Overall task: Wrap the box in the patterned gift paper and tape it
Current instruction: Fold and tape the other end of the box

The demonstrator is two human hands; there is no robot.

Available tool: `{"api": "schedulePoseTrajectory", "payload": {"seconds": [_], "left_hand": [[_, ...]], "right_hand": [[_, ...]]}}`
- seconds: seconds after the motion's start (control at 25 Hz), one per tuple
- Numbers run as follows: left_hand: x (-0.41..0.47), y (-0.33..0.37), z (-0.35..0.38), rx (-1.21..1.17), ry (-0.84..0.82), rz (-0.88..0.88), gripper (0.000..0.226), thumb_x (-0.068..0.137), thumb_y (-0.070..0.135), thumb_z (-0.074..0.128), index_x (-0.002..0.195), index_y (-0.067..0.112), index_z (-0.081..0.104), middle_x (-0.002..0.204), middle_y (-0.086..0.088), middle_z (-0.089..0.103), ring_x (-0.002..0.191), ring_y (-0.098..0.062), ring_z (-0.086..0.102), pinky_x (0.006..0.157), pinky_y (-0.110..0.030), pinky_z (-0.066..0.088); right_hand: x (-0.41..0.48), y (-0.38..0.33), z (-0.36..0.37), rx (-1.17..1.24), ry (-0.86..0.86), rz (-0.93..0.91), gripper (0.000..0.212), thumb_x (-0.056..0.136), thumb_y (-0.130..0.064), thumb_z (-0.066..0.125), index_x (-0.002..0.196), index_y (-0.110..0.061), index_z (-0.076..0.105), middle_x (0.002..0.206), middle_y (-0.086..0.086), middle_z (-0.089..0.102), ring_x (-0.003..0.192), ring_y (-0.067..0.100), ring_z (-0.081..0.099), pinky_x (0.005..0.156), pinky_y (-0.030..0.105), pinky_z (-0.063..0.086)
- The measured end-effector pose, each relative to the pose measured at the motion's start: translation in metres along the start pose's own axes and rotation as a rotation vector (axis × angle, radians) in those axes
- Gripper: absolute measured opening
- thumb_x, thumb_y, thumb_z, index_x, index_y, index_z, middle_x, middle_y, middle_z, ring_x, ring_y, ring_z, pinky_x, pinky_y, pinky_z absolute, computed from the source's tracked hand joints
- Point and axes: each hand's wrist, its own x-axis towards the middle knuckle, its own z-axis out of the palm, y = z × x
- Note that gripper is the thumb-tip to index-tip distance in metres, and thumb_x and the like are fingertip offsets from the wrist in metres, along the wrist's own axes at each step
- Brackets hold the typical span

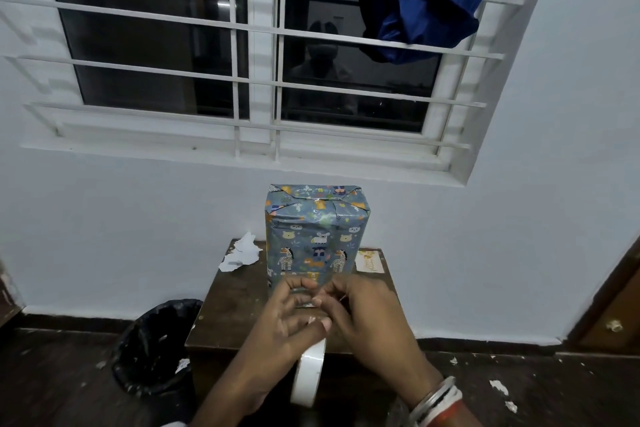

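Closest to the camera, a white tape roll (306, 376) hangs nearly edge-on below the two hands, above the table's near edge. The left hand (277, 326) comes in from the lower left. Its lower fingers are curled over the top of the roll and carry it, and its thumb and forefinger are bent into a loose ring higher up. The right hand (367, 319), with bangles (436, 399) on its wrist, comes in from the lower right. Its fingertips (329, 295) are drawn together against the left hand's. They may be picking up a loose end of tape, but no strip is clear enough to confirm this.

Straight ahead, just beyond where the fingers meet, the box (315, 246) stands on end on a small dark wooden table (235, 315). Its long axis is upright. It is already covered in blue animal-print paper, with the top end folded into flaps. The hands hide its lower front. Both hands sit about equally near it, centred on its width, so a strip would likely travel forward and slightly up to reach it. No open seam is visible from here.

Torn paper scraps (242, 253) lie at the table's back left corner and a small card (369, 262) at its back right. A black bin (156, 347) stands on the floor to the left. On the wall behind is a barred window (242, 45) with a blue cloth (415, 10) draped through its bars.
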Motion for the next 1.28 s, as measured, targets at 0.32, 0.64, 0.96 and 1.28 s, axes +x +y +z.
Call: {"api": "schedulePoseTrajectory", "payload": {"seconds": [0.32, 0.64, 0.96, 1.28], "left_hand": [[-0.002, -0.038, 0.0, -0.025, 0.064, -0.067, 0.065, 0.073, 0.007, 0.076, 0.129, 0.024, 0.049, 0.116, -0.009, 0.075, 0.097, -0.028, 0.075, 0.085, -0.034, 0.058], [0.004, -0.078, -0.004, -0.166, 0.16, -0.255, 0.059, 0.086, -0.019, 0.065, 0.131, 0.017, 0.051, 0.094, -0.022, 0.076, 0.083, -0.023, 0.073, 0.078, -0.029, 0.06], [0.013, -0.086, -0.017, -0.142, 0.083, -0.388, 0.067, 0.075, 0.002, 0.077, 0.133, 0.029, 0.054, 0.117, -0.006, 0.076, 0.104, -0.02, 0.074, 0.086, -0.038, 0.054], [0.024, -0.083, -0.021, -0.169, 0.032, -0.368, 0.048, 0.095, -0.001, 0.059, 0.131, 0.032, 0.065, 0.125, 0.004, 0.073, 0.117, -0.017, 0.069, 0.097, -0.042, 0.052]], "right_hand": [[-0.013, 0.031, 0.036, 0.107, -0.003, 0.025, 0.008, 0.096, -0.034, 0.068, 0.09, -0.029, 0.068, 0.082, -0.017, 0.068, 0.079, 0.003, 0.064, 0.068, 0.019, 0.049], [-0.028, 0.067, 0.095, 0.037, 0.029, 0.012, 0.015, 0.096, -0.043, 0.055, 0.093, -0.031, 0.064, 0.084, -0.013, 0.063, 0.076, 0.003, 0.059, 0.067, 0.027, 0.048], [-0.021, 0.138, 0.086, -0.16, 0.107, 0.365, 0.017, 0.093, -0.04, 0.071, 0.086, -0.027, 0.062, 0.077, -0.012, 0.064, 0.072, 0.009, 0.06, 0.062, 0.028, 0.039], [0.003, 0.17, 0.088, -0.516, -0.343, 0.363, 0.004, 0.096, -0.022, 0.062, 0.096, -0.019, 0.065, 0.095, 0.008, 0.067, 0.093, 0.032, 0.067, 0.075, 0.038, 0.048]]}}
